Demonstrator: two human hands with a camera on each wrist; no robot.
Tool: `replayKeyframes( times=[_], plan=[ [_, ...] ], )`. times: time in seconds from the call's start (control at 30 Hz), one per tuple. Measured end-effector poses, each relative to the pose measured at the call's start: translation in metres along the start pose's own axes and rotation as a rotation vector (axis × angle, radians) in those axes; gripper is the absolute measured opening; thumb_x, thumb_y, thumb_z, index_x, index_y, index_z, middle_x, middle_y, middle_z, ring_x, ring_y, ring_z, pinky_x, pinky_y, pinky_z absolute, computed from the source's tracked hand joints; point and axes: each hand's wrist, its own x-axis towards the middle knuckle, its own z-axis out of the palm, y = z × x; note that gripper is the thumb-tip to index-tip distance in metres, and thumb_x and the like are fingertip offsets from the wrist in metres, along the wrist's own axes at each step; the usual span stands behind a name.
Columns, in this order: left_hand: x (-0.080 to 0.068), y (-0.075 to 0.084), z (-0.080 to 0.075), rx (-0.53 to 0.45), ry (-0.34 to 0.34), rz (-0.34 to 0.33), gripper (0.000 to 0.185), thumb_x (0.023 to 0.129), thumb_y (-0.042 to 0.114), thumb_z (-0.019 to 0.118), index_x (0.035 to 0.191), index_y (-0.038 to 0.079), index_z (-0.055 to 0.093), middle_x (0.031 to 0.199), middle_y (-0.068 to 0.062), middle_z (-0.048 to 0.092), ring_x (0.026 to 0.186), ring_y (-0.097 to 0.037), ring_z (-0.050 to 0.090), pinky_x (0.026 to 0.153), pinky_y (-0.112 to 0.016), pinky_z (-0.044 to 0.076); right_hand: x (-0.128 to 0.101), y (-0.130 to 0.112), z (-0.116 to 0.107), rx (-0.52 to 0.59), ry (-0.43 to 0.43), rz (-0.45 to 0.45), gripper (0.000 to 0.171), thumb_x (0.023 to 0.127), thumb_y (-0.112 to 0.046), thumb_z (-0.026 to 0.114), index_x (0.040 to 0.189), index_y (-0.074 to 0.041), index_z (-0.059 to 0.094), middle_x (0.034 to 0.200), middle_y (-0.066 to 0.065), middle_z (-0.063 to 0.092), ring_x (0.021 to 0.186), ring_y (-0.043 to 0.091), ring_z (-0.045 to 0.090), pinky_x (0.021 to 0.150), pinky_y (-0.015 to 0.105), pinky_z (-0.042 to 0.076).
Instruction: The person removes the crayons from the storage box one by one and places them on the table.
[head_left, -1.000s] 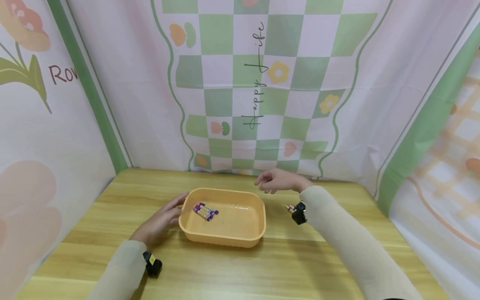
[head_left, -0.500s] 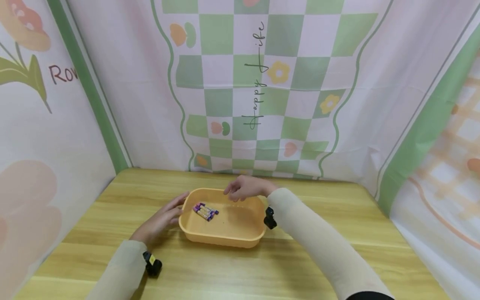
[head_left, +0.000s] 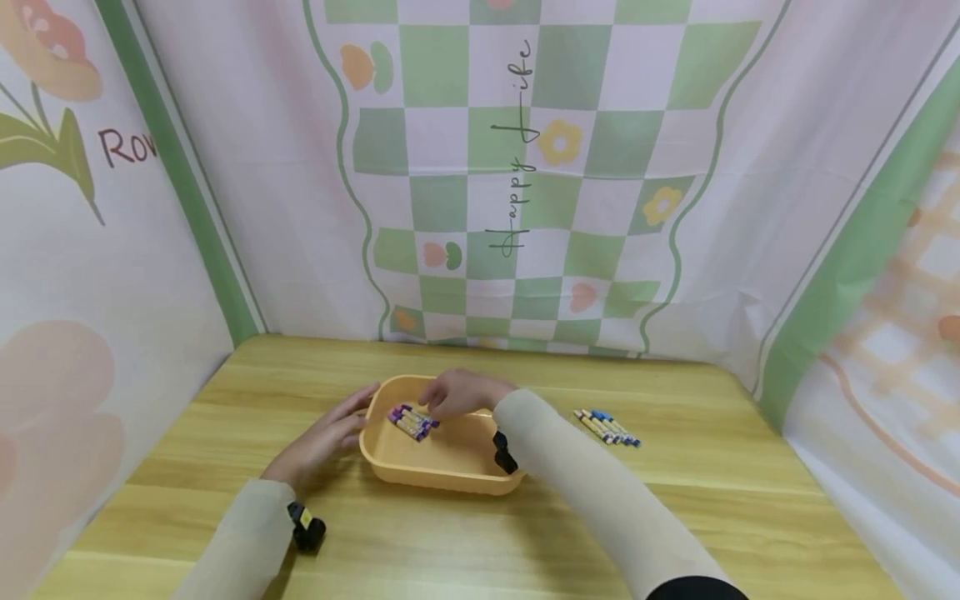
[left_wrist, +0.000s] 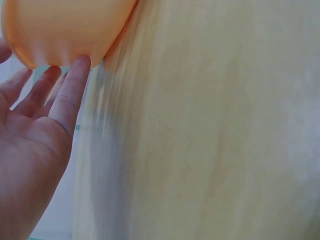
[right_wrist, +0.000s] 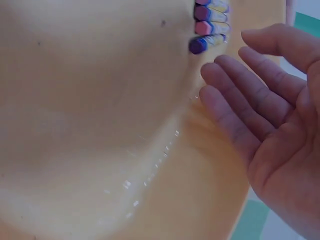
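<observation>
An orange plastic basin (head_left: 446, 479) stands on the wooden table, with several crayons (head_left: 410, 423) in purple and pink shades lying side by side at its left end. My left hand (head_left: 318, 446) rests at the basin's left end; in the left wrist view its extended fingertips touch the outer wall (left_wrist: 65, 30). Over the inside of the basin is my right hand (head_left: 462, 393), close to the crayons. The right wrist view shows that hand (right_wrist: 280, 110) with loosely bent, spread fingers holding nothing, just beside the crayon ends (right_wrist: 202, 27).
To the right of the basin, several more crayons (head_left: 607, 427) with yellow and blue among them lie in a row on the wooden table (head_left: 675, 483). A printed curtain (head_left: 502, 167) hangs behind the table and along both sides.
My right hand has moved left and down, from beyond the basin's right side to inside it by the crayons, uncovering the crayon row on the table. The left hand stays put.
</observation>
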Motion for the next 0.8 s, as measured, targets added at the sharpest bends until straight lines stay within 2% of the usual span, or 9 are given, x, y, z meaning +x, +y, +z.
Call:
replayKeyframes(
  times=[0.3, 0.43, 0.8],
  plan=[
    [-0.001, 0.0, 0.001, 0.003, 0.004, -0.002, 0.061, 0.105, 0.021, 0.045, 0.161, 0.02, 0.02, 0.163, -0.017, 0.022, 0.137, -0.041, 0.041, 0.111, -0.055, 0.036, 0.008, 0.001, 0.015, -0.002, 0.08, -0.004, 0.033, 0.088, 0.001, 0.07, 0.121, 0.001, 0.067, 0.105, 0.011, 0.073, 0.098, 0.02, 0.069, 0.083, 0.024, 0.055],
    [-0.001, 0.0, 0.001, 0.005, 0.003, 0.001, 0.061, 0.106, 0.019, 0.044, 0.162, 0.019, 0.02, 0.163, -0.018, 0.022, 0.136, -0.041, 0.043, 0.111, -0.054, 0.038, 0.01, 0.003, 0.019, 0.006, 0.111, 0.011, 0.032, 0.087, 0.001, 0.074, 0.118, 0.0, 0.069, 0.101, 0.008, 0.074, 0.094, 0.017, 0.069, 0.08, 0.022, 0.056],
    [0.0, 0.0, 0.001, -0.002, 0.016, 0.003, 0.061, 0.105, 0.017, 0.044, 0.161, 0.018, 0.02, 0.162, -0.018, 0.022, 0.135, -0.041, 0.044, 0.111, -0.052, 0.038, 0.009, 0.0, 0.017, -0.122, 0.072, 0.047, 0.027, 0.084, -0.001, 0.075, 0.111, -0.006, 0.072, 0.098, 0.0, 0.071, 0.092, 0.012, 0.065, 0.079, 0.022, 0.055]
  ],
)
